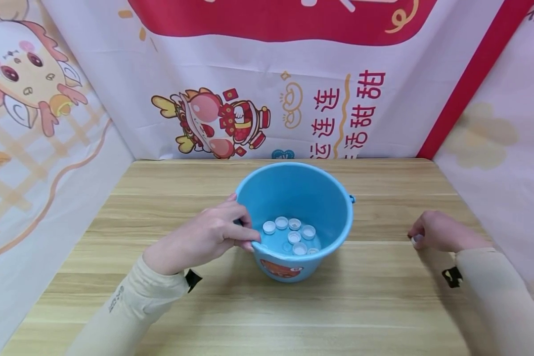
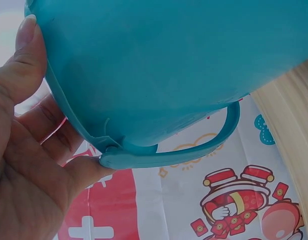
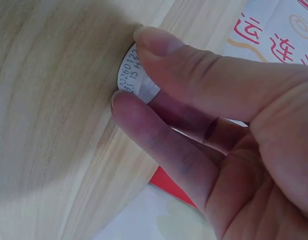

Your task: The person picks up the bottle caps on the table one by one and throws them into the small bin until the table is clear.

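Note:
A light blue bucket (image 1: 293, 190) stands on the table, its mouth tipped toward me. Several white bottle caps (image 1: 308, 232) lie scattered on its bottom. My left hand (image 1: 215, 225) grips the bucket's left rim; in the left wrist view the thumb and fingers sit along the rim beside the handle (image 2: 179, 157). Far off to the right, my right hand (image 1: 449, 231) pinches another white bottle cap (image 3: 127, 75) between thumb and fingertips, close to the tabletop. Printed dark digits show on that cap's top, partly covered by the thumb.
The wood-grain table (image 1: 320, 306) runs back to a white printed cloth (image 1: 249, 59) hanging behind it. Similar cloths hang along the left and right sides. A small blue handle joint (image 1: 352, 199) sticks out at the bucket's right rim.

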The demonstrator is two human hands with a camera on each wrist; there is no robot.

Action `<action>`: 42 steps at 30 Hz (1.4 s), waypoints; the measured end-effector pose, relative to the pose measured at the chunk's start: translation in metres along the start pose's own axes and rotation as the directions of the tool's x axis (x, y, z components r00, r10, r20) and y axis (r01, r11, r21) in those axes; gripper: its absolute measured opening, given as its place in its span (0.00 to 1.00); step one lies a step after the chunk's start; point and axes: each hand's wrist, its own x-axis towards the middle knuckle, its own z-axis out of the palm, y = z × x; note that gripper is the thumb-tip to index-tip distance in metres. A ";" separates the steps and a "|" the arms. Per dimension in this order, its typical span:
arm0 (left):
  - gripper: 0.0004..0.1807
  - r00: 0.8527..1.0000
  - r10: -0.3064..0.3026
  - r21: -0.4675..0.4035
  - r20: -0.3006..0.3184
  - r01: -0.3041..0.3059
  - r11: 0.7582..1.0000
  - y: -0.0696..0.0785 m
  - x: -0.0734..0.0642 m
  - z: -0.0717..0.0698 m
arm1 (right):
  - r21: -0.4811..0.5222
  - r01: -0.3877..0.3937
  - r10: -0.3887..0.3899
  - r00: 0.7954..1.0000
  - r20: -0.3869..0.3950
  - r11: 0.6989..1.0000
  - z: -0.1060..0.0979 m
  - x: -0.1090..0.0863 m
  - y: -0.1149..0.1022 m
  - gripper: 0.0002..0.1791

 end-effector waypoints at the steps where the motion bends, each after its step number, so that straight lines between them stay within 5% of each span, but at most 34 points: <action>1: 0.14 1.000 0.000 0.000 -0.001 0.000 1.000 0.000 0.000 0.000 | -0.006 0.007 -0.007 1.000 -0.004 1.000 0.000 0.000 0.000 0.06; 34: 0.14 1.000 -0.003 0.000 0.005 0.003 1.000 0.000 0.000 -0.001 | -0.008 0.048 -0.048 0.998 -0.028 0.999 0.004 -0.001 0.001 0.07; 38: 0.14 1.000 0.001 -0.003 0.006 -0.001 1.000 0.000 0.000 -0.001 | -0.006 0.126 -0.126 0.991 -0.049 0.992 0.002 -0.002 0.000 0.06; 42: 0.14 1.000 -0.003 -0.005 0.013 0.003 1.000 0.001 0.000 -0.002 | -0.004 0.227 -0.225 0.962 -0.151 0.974 -0.009 -0.005 -0.013 0.07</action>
